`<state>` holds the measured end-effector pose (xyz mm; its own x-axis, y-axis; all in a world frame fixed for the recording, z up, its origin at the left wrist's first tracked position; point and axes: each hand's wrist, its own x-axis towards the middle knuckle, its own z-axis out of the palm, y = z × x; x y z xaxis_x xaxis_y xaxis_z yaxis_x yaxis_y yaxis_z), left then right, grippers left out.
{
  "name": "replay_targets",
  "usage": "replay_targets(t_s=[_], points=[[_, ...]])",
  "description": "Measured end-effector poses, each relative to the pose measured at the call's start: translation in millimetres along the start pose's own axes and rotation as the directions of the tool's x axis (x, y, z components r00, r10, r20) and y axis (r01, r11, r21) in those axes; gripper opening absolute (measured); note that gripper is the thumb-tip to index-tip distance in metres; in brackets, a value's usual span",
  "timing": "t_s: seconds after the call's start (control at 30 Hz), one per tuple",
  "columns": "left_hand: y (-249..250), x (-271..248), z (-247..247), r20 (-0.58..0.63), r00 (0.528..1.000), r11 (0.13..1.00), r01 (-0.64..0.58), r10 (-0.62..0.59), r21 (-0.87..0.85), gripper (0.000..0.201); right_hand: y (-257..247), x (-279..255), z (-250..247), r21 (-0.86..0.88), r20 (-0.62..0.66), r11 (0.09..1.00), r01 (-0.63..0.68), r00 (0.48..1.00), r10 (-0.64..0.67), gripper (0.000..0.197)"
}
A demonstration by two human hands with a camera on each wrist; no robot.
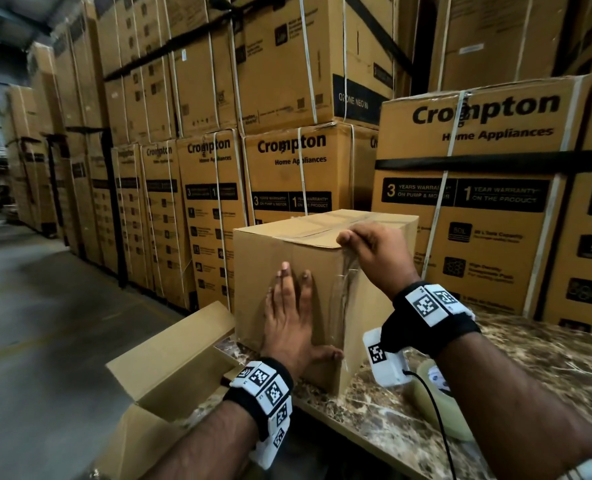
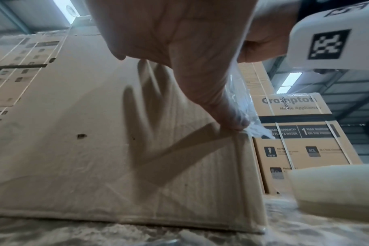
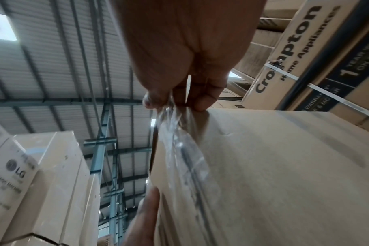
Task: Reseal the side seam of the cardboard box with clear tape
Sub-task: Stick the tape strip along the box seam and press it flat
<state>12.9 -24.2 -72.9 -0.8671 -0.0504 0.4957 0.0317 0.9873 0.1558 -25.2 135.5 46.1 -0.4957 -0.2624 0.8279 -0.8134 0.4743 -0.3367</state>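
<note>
A plain cardboard box [image 1: 259,271] stands on the marble table [image 1: 530,368]. Down its near vertical corner runs a crinkled strip of clear tape [image 1: 344,289]. My left hand [image 1: 287,306] lies flat on the box's left face with its fingers straight, and the thumb [image 2: 232,119] presses the tape onto the corner lower down. At the top corner my right hand [image 1: 367,247] pinches the upper end of the clear tape [image 3: 179,141] between thumb and fingers. The tape roll [image 1: 433,407] lies on the table behind my right wrist.
An open empty carton [image 1: 169,375] sits below the table's left edge. Tall stacks of strapped Crompton boxes [image 1: 478,202] stand close behind and to the right. A concrete aisle [image 1: 45,323] runs off to the left.
</note>
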Motion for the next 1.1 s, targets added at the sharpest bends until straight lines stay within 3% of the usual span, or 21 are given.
replay_targets(t_s=[0.07, 0.17, 0.3, 0.33, 0.4, 0.47, 0.5, 0.57, 0.63, 0.7, 0.87, 1.1], points=[[-0.6, 1.6, 0.0, 0.025, 1.0, 1.0, 0.009, -0.009, -0.011, 0.151, 1.3, -12.3, -0.5, 0.025, 0.072, 0.999, -0.043, 0.997, 0.041, 0.031], [-1.2, 5.9, 4.1, 0.046, 0.999, 1.0, 0.0, 0.001, -0.025, 0.151, 7.2, -35.7, 9.0, -0.104, 0.179, 0.987, -0.121, 0.974, 0.138, 0.085], [-5.1, 9.3, -7.9, 0.039, 0.998, 0.998, -0.051, 0.052, -0.022, 0.147, 12.0, -38.8, 16.6, -0.105, 0.117, 0.981, -0.161, 0.978, 0.173, 0.109], [-8.7, 12.8, -15.3, -0.003, 0.997, 0.996, -0.071, 0.071, -0.058, 0.139, 13.3, -37.4, 17.3, -0.104, 0.104, 0.98, -0.167, 0.979, 0.177, 0.111], [-17.9, 23.9, -33.2, -0.224, 0.97, 0.979, -0.133, 0.097, -0.152, 0.108, 17.6, -38.8, 19.8, -0.123, 0.091, 0.976, -0.179, 0.978, 0.19, 0.112], [-25.1, 39.3, -50.4, -0.456, 0.886, 0.96, -0.197, 0.087, -0.2, 0.071, 21.5, -44.7, 24.1, -0.158, 0.085, 0.966, -0.204, 0.972, 0.219, 0.109], [-24.9, 48.1, -59.0, -0.498, 0.862, 0.956, -0.221, 0.098, -0.194, 0.062, 22.9, -47.5, 26.7, -0.173, 0.078, 0.961, -0.215, 0.97, 0.231, 0.107], [-16.1, 63.0, -72.5, -0.437, 0.876, 0.938, -0.302, 0.204, -0.169, 0.057, 23.3, -51.7, 31.7, -0.194, 0.061, 0.952, -0.235, 0.966, 0.251, 0.104], [-3.7, 72.7, -76.7, -0.297, 0.894, 0.896, -0.399, 0.335, -0.192, 0.056, 23.6, -50.9, 34.6, -0.211, 0.026, 0.942, -0.262, 0.962, 0.273, 0.1], [4.1, 76.7, -73.0, -0.227, 0.893, 0.872, -0.436, 0.389, -0.222, 0.054, 25.0, -49.8, 36.7, -0.216, 0.004, 0.931, -0.294, 0.953, 0.302, 0.099], [5.9, 79.6, -60.6, -0.329, 0.879, 0.861, -0.436, 0.345, -0.262, 0.045, 23.2, -68.4, 42.9, -0.301, 0.072, 0.879, -0.369, 0.911, 0.407, 0.109], [5.8, 79.4, -60.3, -0.339, 0.883, 0.847, -0.432, 0.326, -0.309, 0.046, 25.9, -88.5, 50.2, -0.409, 0.177, 0.815, -0.41, 0.841, 0.512, 0.117]])
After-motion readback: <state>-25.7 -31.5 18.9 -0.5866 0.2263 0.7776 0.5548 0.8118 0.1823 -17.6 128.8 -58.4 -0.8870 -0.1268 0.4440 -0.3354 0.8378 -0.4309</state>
